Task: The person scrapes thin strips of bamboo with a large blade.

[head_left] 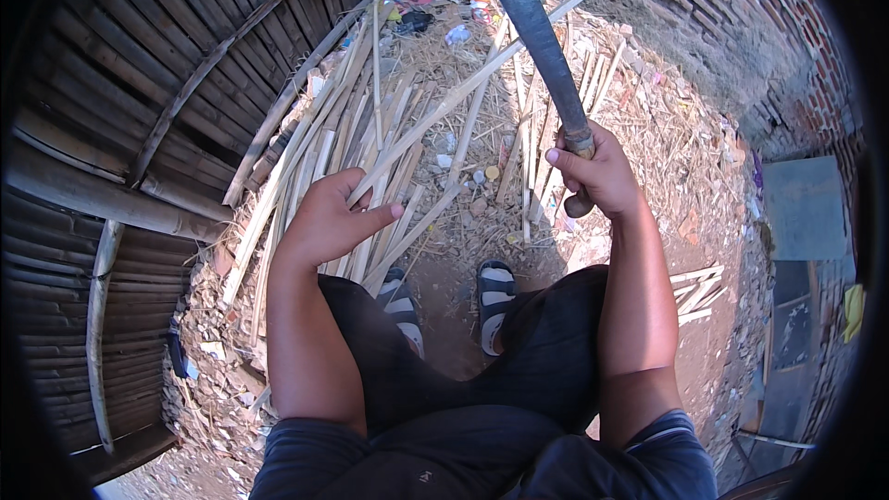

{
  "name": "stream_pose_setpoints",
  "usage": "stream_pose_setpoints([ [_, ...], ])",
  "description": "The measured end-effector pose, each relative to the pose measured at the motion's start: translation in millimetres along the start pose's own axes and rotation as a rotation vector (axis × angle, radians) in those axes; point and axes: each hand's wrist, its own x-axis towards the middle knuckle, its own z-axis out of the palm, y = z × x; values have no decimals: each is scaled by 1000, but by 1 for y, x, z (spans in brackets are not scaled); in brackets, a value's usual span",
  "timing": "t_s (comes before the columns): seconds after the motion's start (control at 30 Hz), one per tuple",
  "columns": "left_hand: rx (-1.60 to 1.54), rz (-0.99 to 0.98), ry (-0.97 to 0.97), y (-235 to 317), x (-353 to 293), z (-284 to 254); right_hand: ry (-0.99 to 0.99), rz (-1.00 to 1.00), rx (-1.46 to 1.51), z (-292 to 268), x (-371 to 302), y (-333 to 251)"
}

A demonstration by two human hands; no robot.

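Observation:
My right hand (pixel 597 169) grips the wooden handle of a long dark machete (pixel 534 30), whose blade points up and away from me. My left hand (pixel 331 218) holds a long pale bamboo strip (pixel 482 72) near its lower end; the strip runs diagonally up to the right, passing under the blade. Around that hand lies a pile of split bamboo strips (pixel 319 143). I am squatting, with both sandalled feet (pixel 495 287) on the dirt between my knees.
A woven bamboo wall (pixel 139 130) curves along the left. A brick wall (pixel 741 0) stands at the upper right. Straw, shavings and bits of litter (pixel 444 9) cover the ground. More short strips (pixel 696 292) lie by my right elbow.

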Motion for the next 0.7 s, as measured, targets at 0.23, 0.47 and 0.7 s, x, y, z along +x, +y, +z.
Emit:
stream_pose_setpoints([
  [0.23, 8, -2, -23, -6, 0, -5, -19, -5, -22, -4, -1, -5],
  [0.47, 15, -34, -10, -7, 0, -4, -75, 73, -34, 0, -5, -13],
  [0.7, -12, 12, -37, -5, 2, -1, 15, -5, 58, -11, -2, -7],
])
